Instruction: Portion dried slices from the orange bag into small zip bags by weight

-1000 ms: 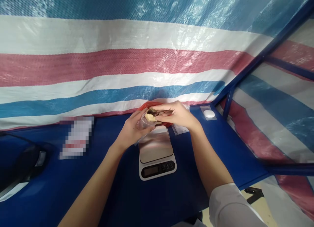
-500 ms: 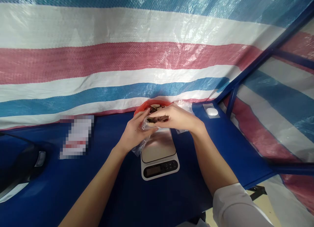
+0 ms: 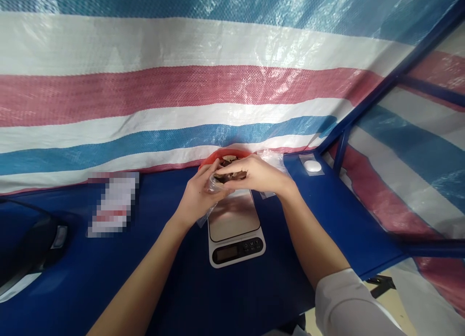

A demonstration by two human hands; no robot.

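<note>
My left hand (image 3: 196, 195) is closed round a clear plastic bag (image 3: 205, 218), whose mouth faces right. At that mouth, my right hand (image 3: 263, 173) pinches some dark brown dried pieces (image 3: 238, 175) that look like dried mushroom slices. Its fingertips reach partly into the bag. Both hands hover over the far end of a white kitchen scale (image 3: 236, 219) with a steel plate and a dark display. Just behind them stands a red basin (image 3: 209, 160) holding more brown and cream pieces (image 3: 228, 158), partly hidden by my hands.
More clear plastic bags (image 3: 271, 157) lie right of the basin. A white oval object (image 3: 312, 166) in a small clear packet sits farther right on the blue table (image 3: 290, 258). At left are a blurred-out white packet (image 3: 112, 205) and a black device (image 3: 32, 248). Striped sheeting (image 3: 181, 88) hangs behind.
My right hand has shifted slightly left, bringing the brown pieces farther into the bag's mouth. The left hand stays on the bag, and the scale has not moved.
</note>
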